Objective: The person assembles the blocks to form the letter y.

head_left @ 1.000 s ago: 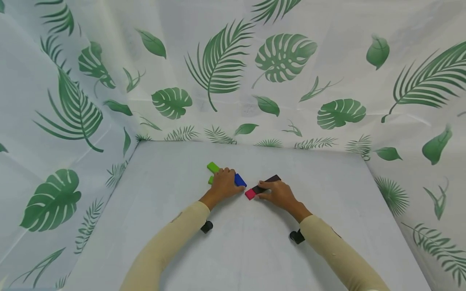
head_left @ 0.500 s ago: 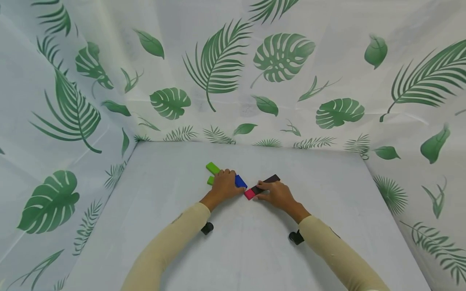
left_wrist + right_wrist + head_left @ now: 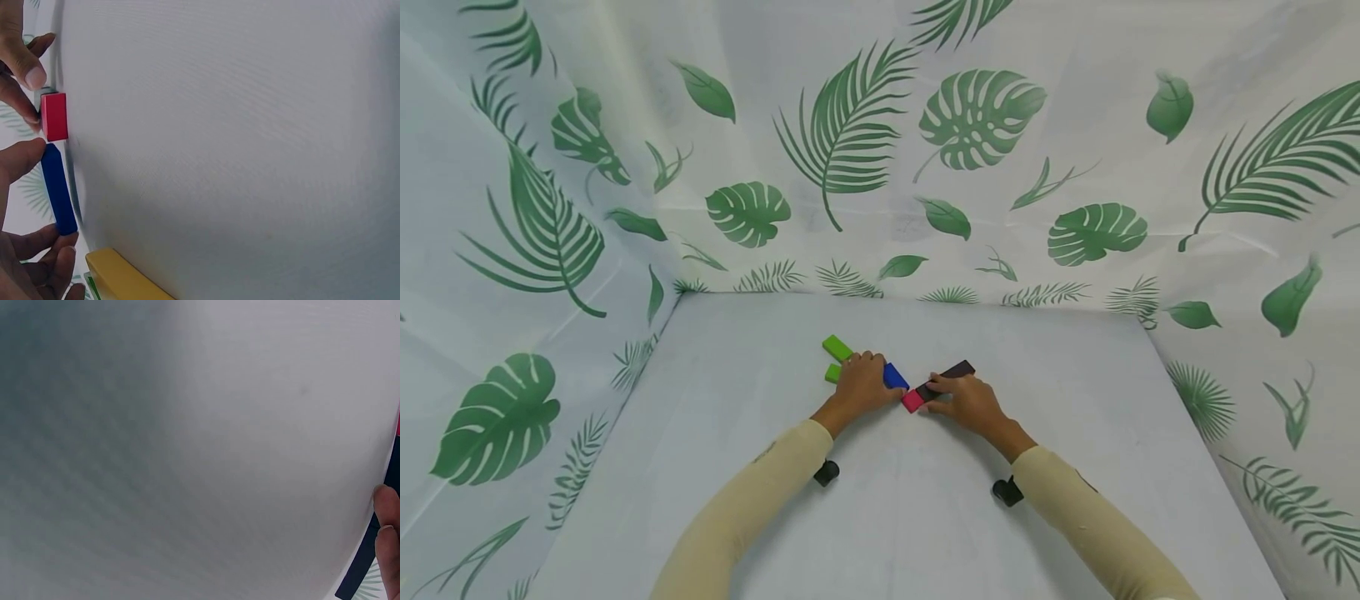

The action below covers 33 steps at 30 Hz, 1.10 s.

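My left hand (image 3: 861, 382) grips a blue block (image 3: 895, 377), the thumb at the end nearest the red block and fingertips at the other end in the left wrist view. My right hand (image 3: 970, 400) pinches a dark bar-shaped block (image 3: 958, 369) from both sides. A red block (image 3: 54, 117) lines up with the near end of the dark bar, its corner close beside the blue block and the left thumb. Only a fingertip part of the right hand (image 3: 387, 531) shows in the right wrist view, over the dark bar (image 3: 357, 569).
Two green pieces (image 3: 836, 347) stick out past the left hand on its far side. A yellow block (image 3: 125, 278) lies below the left fingers in the left wrist view. The white tabletop (image 3: 895, 517) meets a leaf-printed sheet (image 3: 880, 167) at the back and sides.
The blue block and my left hand have edged slightly right, narrowing the gap to the red block. The right hand keeps its hold on the dark bar, with little visible movement.
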{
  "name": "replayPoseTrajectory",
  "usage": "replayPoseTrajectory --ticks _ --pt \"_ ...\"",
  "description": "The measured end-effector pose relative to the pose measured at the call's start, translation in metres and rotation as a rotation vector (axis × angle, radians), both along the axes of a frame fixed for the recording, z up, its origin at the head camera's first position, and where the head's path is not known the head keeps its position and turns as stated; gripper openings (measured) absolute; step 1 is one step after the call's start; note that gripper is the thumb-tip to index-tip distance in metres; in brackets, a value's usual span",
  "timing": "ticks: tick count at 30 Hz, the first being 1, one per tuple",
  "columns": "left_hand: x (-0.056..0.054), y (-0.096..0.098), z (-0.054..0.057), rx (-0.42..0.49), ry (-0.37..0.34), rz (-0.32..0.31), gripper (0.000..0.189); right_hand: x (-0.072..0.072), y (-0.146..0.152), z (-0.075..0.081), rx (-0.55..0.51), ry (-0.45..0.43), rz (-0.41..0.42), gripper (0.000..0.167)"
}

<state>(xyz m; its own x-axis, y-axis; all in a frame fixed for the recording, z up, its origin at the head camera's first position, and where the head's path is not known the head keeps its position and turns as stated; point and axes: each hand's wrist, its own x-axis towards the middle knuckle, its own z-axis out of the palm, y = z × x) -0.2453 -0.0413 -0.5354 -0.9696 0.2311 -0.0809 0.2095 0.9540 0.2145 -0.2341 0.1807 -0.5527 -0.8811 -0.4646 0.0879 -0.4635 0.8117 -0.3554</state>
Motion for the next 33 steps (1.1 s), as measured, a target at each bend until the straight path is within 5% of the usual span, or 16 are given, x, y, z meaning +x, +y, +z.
replayPoseTrajectory --ticks 33 --pt "0.0018 0.0038 -0.0022 0.025 -0.002 -0.025 0.068 0.0039 -0.0032 0.0033 -0.032 -0.04 -0.006 0.046"
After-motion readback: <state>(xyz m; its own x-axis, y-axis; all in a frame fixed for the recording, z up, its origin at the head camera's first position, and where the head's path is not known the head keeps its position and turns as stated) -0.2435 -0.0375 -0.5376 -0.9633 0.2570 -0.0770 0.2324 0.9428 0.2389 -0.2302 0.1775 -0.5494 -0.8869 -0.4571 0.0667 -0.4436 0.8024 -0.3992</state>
